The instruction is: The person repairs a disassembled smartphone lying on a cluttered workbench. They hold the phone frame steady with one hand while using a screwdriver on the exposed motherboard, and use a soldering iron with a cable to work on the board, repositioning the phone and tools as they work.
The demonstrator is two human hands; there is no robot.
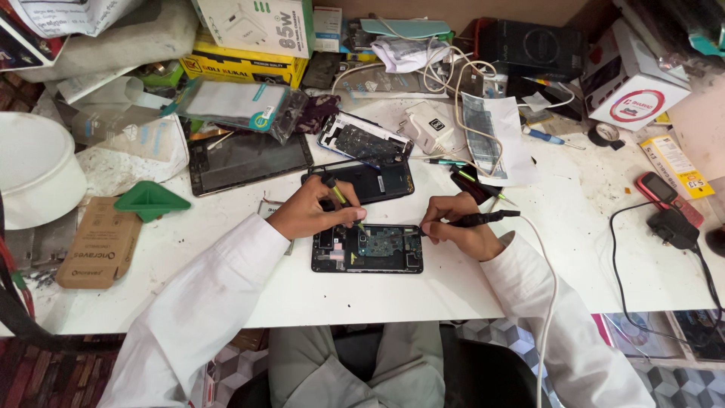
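Sleeves: white, nearest the camera
Opened phone: near table edge, light, fragile; grip its rim
Left hand: pinching tweezers, probably
Right hand: clamped on corded probe

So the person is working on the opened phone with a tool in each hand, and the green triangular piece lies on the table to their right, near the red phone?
Not quite. The green triangular piece lies on the table's left side, beside the brown cardboard packet, far from the red phone. The head view shows it. The rest holds: the left hand and right hand each hold a tool over the opened phone.
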